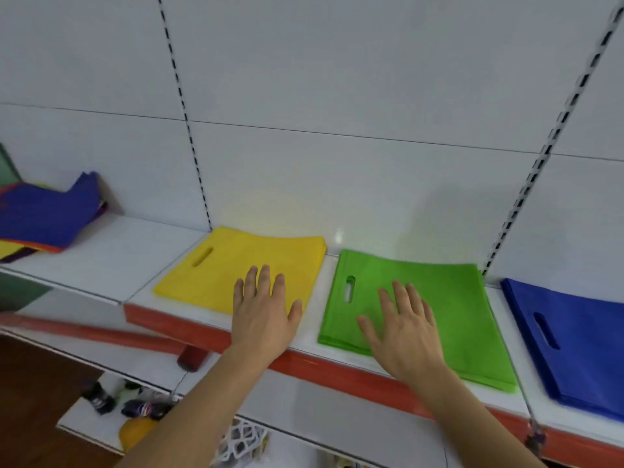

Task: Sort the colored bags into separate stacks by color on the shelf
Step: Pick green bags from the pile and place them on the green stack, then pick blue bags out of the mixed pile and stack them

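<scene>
Head view records a white shelf [101, 265] with a red front edge, running from 9 o'clock down toward 4 o'clock across the frame. Three sorted stacks lie flat on it. The yellow stack [236, 261] sits near frame centre, its handle slot toward 10 o'clock. The green stack [449, 309] lies just beside it at 3 o'clock, separated by a strip of bare shelf, with its front corner reaching the red edge. The blue stack [574, 336] lies further toward 3 o'clock, apart from the green one and partly cut off by the frame border. An unsorted pile of mixed bags [44, 217], blue on top with yellow, orange and purple edges showing beneath, rests at 9 o'clock, well apart from the yellow stack and partly leaning on the white back panel [337, 79]. The left hand [265, 312] lies palm down on the near right corner of the yellow stack, fingers straight and slightly spread, pointing to 12 o'clock. The right hand [401, 325] lies palm down on the near left part of the green stack, fingers straight and spread, gripping nothing. A lower shelf [148, 373] at 7 o'clock carries small dark items, too blurred to identify.
</scene>
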Action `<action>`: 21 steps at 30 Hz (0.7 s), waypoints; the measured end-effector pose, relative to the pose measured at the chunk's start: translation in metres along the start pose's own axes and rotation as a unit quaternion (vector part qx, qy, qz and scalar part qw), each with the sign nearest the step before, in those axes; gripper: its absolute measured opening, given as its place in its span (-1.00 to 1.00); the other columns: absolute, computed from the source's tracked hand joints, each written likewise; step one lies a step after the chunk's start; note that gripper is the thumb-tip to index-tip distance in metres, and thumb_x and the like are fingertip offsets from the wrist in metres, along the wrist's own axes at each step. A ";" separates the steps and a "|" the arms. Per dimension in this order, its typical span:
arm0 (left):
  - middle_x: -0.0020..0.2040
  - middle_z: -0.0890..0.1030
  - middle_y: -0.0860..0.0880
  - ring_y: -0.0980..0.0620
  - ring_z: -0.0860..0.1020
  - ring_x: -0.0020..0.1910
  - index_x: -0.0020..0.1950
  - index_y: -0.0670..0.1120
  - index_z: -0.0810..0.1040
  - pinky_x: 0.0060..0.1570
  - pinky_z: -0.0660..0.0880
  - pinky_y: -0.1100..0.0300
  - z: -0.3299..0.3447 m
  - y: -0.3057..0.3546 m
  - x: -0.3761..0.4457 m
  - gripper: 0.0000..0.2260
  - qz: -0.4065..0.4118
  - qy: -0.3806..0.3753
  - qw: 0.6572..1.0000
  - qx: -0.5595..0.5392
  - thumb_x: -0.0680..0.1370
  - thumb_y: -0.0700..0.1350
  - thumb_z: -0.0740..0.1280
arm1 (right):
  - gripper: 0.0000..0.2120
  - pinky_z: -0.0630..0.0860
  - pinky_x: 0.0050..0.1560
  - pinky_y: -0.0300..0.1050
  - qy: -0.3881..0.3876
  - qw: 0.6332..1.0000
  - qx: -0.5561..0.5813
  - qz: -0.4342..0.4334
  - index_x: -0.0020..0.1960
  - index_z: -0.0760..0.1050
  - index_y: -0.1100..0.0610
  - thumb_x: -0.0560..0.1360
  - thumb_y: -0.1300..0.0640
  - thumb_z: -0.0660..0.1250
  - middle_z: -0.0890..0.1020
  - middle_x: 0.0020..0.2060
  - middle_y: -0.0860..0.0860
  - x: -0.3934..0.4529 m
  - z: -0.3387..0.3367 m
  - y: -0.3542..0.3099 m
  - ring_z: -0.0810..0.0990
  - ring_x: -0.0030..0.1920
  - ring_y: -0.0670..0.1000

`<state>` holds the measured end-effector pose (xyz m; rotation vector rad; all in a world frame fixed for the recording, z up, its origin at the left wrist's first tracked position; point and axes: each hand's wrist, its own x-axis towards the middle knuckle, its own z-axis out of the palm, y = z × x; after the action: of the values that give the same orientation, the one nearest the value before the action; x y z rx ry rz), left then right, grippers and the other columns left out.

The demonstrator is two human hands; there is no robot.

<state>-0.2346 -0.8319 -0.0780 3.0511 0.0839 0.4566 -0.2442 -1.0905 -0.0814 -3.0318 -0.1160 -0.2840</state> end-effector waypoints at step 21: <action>0.70 0.13 -0.15 -0.19 0.02 0.68 0.69 -0.03 0.18 0.63 0.01 -0.22 -0.066 -0.403 -0.056 -0.34 -0.169 0.012 0.985 0.034 0.67 0.29 -0.03 | -0.20 0.21 0.58 0.30 0.014 0.977 0.061 -0.202 0.62 0.34 0.15 0.63 -0.36 -0.10 0.27 0.63 0.21 0.025 0.032 -0.433 0.15 0.66 0.27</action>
<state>-0.3258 -0.4305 -0.0561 3.0050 0.6191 0.4723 -0.2504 -0.6555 -0.0709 -2.8558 -0.7227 -0.3344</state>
